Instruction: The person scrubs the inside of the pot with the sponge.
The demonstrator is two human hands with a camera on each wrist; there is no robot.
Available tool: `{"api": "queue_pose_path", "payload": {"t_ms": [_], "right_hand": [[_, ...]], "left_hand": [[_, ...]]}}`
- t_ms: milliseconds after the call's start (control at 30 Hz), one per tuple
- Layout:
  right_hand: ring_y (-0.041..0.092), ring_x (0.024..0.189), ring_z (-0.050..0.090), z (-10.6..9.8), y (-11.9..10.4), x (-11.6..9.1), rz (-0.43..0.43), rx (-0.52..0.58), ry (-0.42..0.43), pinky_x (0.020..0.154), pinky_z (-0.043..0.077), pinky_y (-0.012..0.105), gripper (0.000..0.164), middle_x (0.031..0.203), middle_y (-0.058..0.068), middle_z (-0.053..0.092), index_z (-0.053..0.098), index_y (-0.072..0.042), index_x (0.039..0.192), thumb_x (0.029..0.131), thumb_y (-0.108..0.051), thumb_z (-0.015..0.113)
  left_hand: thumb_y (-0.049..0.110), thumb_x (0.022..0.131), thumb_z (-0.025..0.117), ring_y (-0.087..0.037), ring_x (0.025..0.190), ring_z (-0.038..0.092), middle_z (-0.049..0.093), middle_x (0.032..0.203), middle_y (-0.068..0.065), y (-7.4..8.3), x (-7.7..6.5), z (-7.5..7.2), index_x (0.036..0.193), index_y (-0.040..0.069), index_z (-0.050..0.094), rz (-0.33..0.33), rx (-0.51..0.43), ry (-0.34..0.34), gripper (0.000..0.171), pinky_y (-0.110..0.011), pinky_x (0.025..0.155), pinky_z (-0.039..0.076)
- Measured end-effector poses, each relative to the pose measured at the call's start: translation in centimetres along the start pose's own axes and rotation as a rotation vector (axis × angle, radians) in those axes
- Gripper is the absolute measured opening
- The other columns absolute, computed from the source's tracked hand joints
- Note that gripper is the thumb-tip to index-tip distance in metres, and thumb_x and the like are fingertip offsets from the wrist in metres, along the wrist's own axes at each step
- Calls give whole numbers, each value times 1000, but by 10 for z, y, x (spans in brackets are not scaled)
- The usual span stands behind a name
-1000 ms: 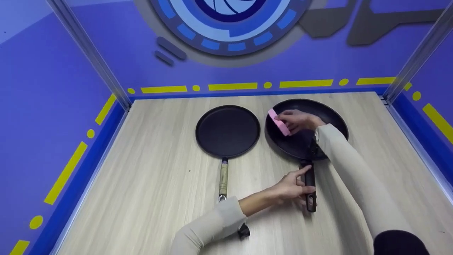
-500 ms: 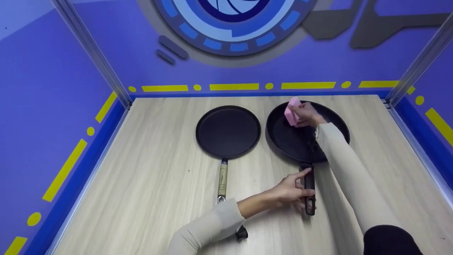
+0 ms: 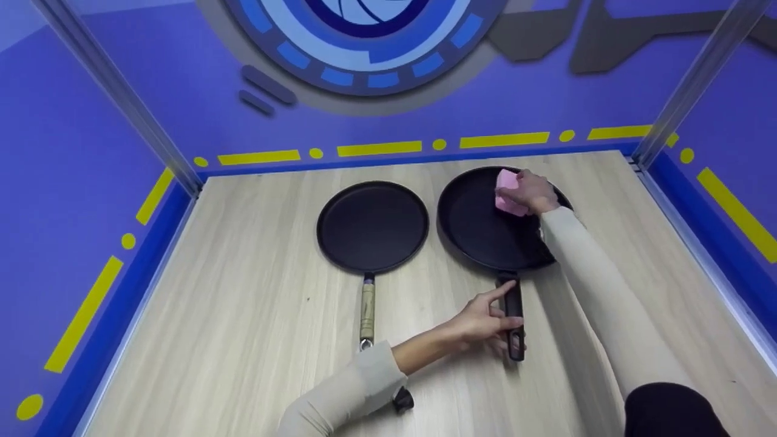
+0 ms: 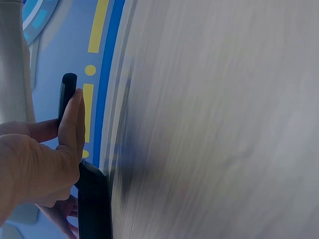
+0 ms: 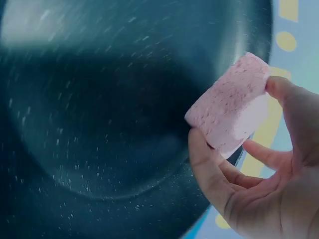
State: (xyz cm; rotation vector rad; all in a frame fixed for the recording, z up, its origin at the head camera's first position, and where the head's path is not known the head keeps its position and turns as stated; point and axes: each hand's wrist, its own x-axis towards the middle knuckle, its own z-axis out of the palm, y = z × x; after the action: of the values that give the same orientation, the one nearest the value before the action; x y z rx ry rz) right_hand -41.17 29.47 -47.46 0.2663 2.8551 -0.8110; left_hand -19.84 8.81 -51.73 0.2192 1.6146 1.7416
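My right hand (image 3: 535,193) pinches a pink sponge (image 3: 508,193) over the far part of a black frying pan (image 3: 473,224). In the right wrist view, the thumb holds one end of the porous sponge (image 5: 232,104) and fingers grip the other; whether it touches the pan cannot be told. Pale specks dot the pan's dark inside (image 5: 99,124). With thumb and fingers, my left hand (image 3: 482,321) holds the pan's black handle (image 3: 515,303). The left wrist view shows this handle (image 4: 68,99) from the side, between thumb and fingers.
Left of the frying pan lies a flat black griddle pan (image 3: 372,227) with a wooden handle (image 3: 367,309) towards me. Both stand on a pale wood table (image 3: 243,273). Blue printed walls (image 3: 273,130) close off the back and sides.
The sponge has moved with my right hand from the pan's left side to its far right part, turning on the way. My left hand keeps its hold on the handle. The head view has shifted slightly.
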Motion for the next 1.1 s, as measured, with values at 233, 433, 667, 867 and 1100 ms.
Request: {"api": "queue_pose_path", "payload": {"t_ms": [233, 433, 667, 867, 1100], "right_hand": [[57, 121, 56, 24, -11, 0, -93, -253, 24, 98, 54, 67, 72, 130, 40, 56, 49, 2, 140, 93, -48, 69], [59, 127, 48, 40, -27, -2, -267, -354, -56, 105, 48, 71, 66, 136, 39, 52, 48, -1, 145, 97, -43, 65], [58, 125, 49, 53, -38, -25, -447, -424, -81, 103, 51, 70, 62, 131, 39, 53, 48, -5, 149, 99, -37, 66], [53, 115, 55, 54, -33, -38, -553, -468, -74, 98, 55, 66, 59, 121, 38, 57, 52, -10, 148, 97, -32, 70], [52, 118, 54, 44, -28, -30, -553, -453, -63, 97, 54, 68, 52, 125, 34, 58, 57, -13, 145, 96, -23, 71]], "left_hand": [[0, 96, 68, -36, 82, 78, 75, 87, -15, -2, -3, 1, 161, 27, 33, 13, 9, -21, 78, -36, 60, 67], [-1, 96, 67, -39, 83, 77, 71, 81, -9, -1, -4, 0, 161, 27, 33, 14, 3, -21, 78, -39, 62, 68], [2, 97, 68, -19, 67, 75, 67, 74, -2, -1, -3, -2, 160, 27, 34, 19, 38, -9, 77, -28, 56, 65], [1, 96, 68, -19, 67, 76, 66, 73, -1, -3, -2, 0, 160, 26, 35, 31, 45, 5, 76, -28, 55, 65], [1, 95, 69, -30, 73, 78, 70, 74, -7, -3, -1, 3, 160, 27, 35, 40, 64, 30, 77, -33, 57, 66]]}}
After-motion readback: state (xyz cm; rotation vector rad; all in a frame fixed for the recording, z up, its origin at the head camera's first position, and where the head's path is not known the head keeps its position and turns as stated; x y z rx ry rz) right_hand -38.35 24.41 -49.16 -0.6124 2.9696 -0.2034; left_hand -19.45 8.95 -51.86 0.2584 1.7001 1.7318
